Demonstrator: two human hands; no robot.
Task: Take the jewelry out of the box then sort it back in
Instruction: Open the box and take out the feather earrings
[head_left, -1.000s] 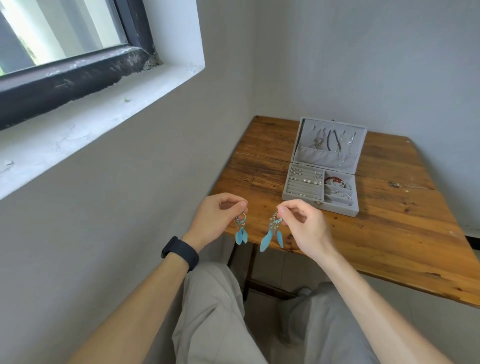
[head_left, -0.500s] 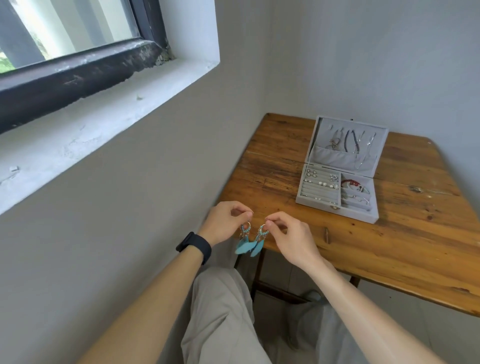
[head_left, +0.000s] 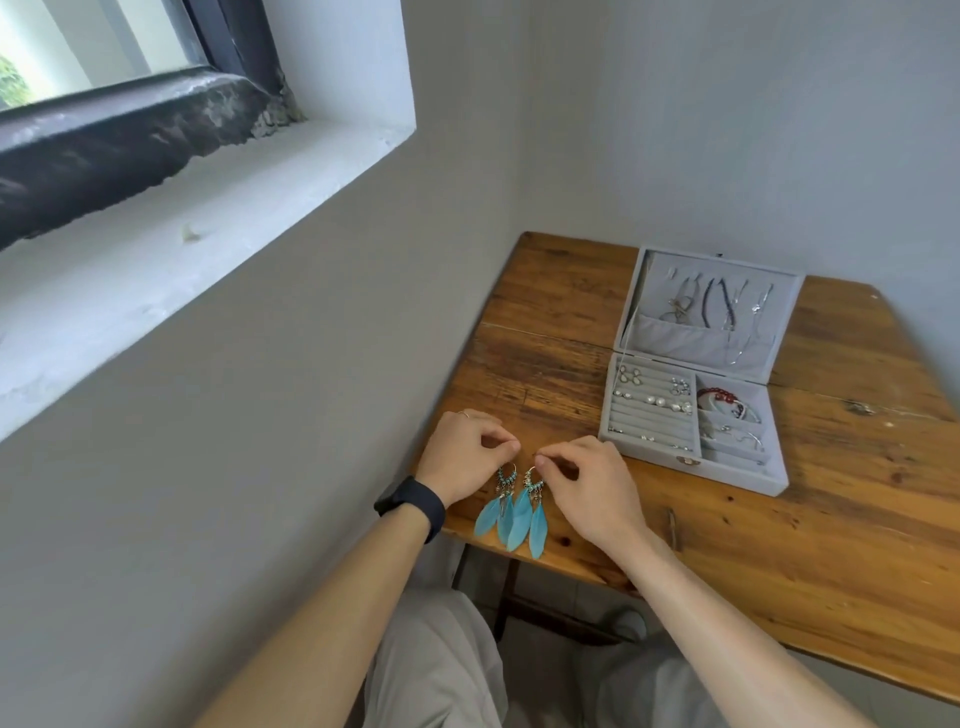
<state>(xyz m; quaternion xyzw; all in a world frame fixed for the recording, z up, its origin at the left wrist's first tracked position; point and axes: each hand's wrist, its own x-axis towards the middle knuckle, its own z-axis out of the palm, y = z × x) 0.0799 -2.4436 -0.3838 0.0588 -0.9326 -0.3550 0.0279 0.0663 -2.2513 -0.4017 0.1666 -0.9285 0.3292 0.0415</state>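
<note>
Setting: a wooden desk (head_left: 831, 545) in a grey-walled corner below a window.
Box: the open grey jewelry box (head_left: 727, 472) sits farther back, with studs, bracelets and chains still inside.
Earrings: two blue feather earrings (head_left: 514, 517) lie side by side at the desk's near left edge, well apart from the box.
Handling: probably featherweight, with soft plumes that crease easily; best taken by the metal hoops.
Left hand (head_left: 462, 457): its fingers (head_left: 501, 446) pinch the left hoop.
Right hand (head_left: 592, 488): its fingers pinch the right hoop, and the feathers trail below both hands.

Both hands are held close together over the near-left corner of the table (head_left: 831, 545). The left earring (head_left: 497, 512) is pinched by the left hand (head_left: 460, 460), the right earring (head_left: 532, 514) by the right hand (head_left: 589, 486), fingers curled.
</note>
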